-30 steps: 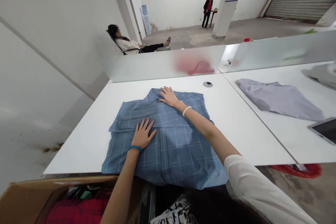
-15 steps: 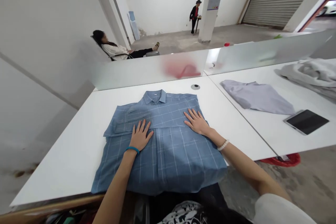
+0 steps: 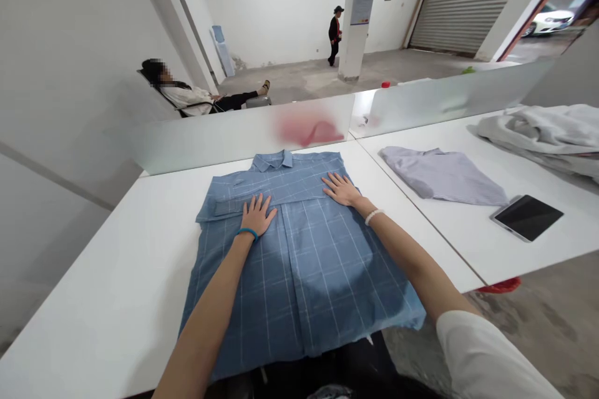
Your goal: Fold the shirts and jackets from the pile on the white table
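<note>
Plaid shirt (image 3: 299,299), under left hand (image 3: 256,215), right hand (image 3: 341,190)

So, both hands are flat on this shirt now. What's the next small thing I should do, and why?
Probably smooth its near right corner with your right hand. That part of the blue checked shirt looks rumpled by the edge of the white table, while your right and left hand both rest higher up.

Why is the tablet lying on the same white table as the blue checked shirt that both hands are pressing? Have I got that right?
No: the tablet lies on the neighbouring white table, not on the white table under the blue checked shirt, as the head view shows. Both hands do press flat on the shirt: the left hand and the right hand.
</note>
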Available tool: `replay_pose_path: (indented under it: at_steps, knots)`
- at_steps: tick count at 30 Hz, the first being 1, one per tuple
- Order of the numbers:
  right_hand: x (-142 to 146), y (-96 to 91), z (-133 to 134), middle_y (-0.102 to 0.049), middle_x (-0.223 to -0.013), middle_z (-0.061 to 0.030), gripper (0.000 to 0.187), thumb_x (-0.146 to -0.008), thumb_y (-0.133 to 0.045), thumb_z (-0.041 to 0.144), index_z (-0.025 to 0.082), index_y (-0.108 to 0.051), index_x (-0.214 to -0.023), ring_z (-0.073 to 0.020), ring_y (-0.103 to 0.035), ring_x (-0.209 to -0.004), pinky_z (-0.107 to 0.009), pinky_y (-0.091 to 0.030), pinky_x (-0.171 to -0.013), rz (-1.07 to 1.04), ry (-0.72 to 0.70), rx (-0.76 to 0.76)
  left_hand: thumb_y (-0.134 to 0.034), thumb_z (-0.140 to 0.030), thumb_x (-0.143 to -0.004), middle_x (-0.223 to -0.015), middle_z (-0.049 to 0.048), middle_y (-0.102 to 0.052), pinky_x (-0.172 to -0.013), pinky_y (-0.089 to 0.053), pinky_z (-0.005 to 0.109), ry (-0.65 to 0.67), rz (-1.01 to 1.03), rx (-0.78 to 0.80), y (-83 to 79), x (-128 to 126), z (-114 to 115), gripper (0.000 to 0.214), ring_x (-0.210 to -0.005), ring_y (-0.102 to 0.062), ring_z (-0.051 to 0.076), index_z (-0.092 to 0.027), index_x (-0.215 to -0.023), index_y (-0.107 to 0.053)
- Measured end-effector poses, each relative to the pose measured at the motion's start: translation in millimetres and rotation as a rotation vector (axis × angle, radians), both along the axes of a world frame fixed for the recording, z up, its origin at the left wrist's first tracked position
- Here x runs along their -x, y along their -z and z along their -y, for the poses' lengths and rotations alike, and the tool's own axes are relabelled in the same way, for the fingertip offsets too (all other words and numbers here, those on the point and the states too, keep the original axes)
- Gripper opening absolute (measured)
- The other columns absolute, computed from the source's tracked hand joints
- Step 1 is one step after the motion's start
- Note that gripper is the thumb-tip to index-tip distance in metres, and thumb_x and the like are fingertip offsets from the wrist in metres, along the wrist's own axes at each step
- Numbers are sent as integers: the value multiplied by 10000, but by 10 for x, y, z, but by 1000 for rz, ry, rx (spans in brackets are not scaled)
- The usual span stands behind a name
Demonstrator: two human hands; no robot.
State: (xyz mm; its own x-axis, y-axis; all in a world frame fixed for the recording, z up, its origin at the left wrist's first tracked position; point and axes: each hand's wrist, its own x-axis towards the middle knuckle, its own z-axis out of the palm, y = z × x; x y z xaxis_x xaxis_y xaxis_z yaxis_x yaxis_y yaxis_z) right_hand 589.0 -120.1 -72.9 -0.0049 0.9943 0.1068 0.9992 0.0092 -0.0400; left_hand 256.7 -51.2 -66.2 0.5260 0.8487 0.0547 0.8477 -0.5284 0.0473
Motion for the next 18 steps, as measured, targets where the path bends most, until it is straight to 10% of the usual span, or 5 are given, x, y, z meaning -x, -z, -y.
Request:
replay_pose_path:
  at_steps: [18]
  knots:
    - [103,-162,71,-334,-1484,-127,520,-982,-261,381,138,-360,-1431,-244,-287,-1376,-434,-241,-1108,-48,86,-4,-279,-517,-908,-1523,92,-253,-1111,-158,548,-5,52,22,-50,-136,-173,621,-1404,-192,311,-207,-1445,-319]
